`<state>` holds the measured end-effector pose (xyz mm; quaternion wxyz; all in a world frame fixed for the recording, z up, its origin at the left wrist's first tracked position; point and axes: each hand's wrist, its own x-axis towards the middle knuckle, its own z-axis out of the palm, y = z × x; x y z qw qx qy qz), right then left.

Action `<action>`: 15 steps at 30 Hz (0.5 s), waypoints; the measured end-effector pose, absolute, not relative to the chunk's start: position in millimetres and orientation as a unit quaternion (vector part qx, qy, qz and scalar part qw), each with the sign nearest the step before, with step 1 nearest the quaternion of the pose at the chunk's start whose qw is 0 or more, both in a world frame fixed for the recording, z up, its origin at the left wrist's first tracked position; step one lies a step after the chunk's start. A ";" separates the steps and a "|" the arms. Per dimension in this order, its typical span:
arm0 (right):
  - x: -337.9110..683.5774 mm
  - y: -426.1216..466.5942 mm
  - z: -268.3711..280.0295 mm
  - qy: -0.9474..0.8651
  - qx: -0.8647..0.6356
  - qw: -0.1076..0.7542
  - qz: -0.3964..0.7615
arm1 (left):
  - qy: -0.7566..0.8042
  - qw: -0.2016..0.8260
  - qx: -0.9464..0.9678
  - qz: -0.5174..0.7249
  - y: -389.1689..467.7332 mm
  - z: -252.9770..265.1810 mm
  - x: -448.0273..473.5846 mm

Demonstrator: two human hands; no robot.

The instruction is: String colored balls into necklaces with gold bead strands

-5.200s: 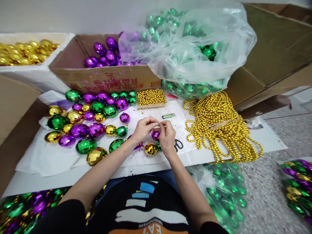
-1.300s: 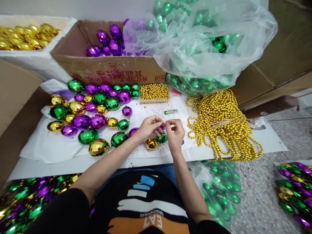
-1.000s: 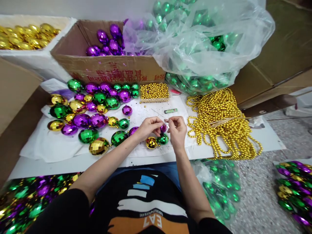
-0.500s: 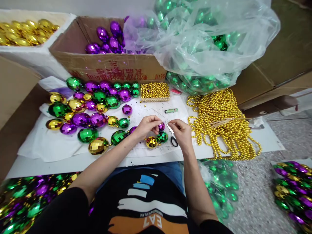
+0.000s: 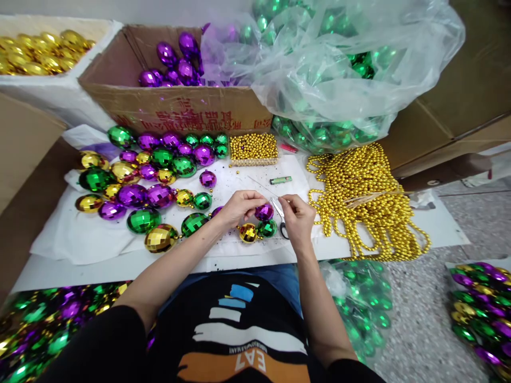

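My left hand (image 5: 243,207) is closed in a pinch, thumb against fingertips, just above a small purple mirror-faceted ball (image 5: 264,211). Facing it, my right hand (image 5: 297,214) also pinches. A fine thread (image 5: 261,184) shows faintly by the fingertips, and both hands seem to hold it. A green ball (image 5: 267,228) and a gold ball (image 5: 248,233) lie on the white table close below the purple one. Scissors (image 5: 278,207) with black handles lie between the hands, partly covered by my right hand. Beyond them rests a green lighter (image 5: 281,180).
Many faceted balls (image 5: 159,196) cover the table's left side. Small gold beads fill a box (image 5: 255,161) at the back. Gold bead strands (image 5: 359,186) lie right. Behind stand a carton (image 5: 175,109) of purple balls and a plastic bag (image 5: 339,101) of green ones.
My right hand has shifted slightly right and covers more of the scissors' handles. More of the purple ball shows beside my left fingers.
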<state>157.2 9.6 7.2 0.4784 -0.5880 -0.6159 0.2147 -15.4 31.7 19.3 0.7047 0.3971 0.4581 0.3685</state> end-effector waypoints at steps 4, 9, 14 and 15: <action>153.4 8.2 7.1 -0.616 -0.588 0.477 0.216 | 0.450 0.699 0.412 0.372 35.7 22.3 -16.2; 148.9 8.9 2.5 -0.619 -0.593 0.470 0.210 | 0.452 0.690 0.445 0.349 38.4 26.6 -16.9; 145.8 10.6 1.5 -0.628 -0.598 0.459 0.194 | 0.442 0.718 0.420 0.334 41.6 30.3 -15.6; 145.3 10.7 1.6 -0.630 -0.598 0.458 0.191 | 0.443 0.717 0.421 0.336 42.0 30.2 -15.2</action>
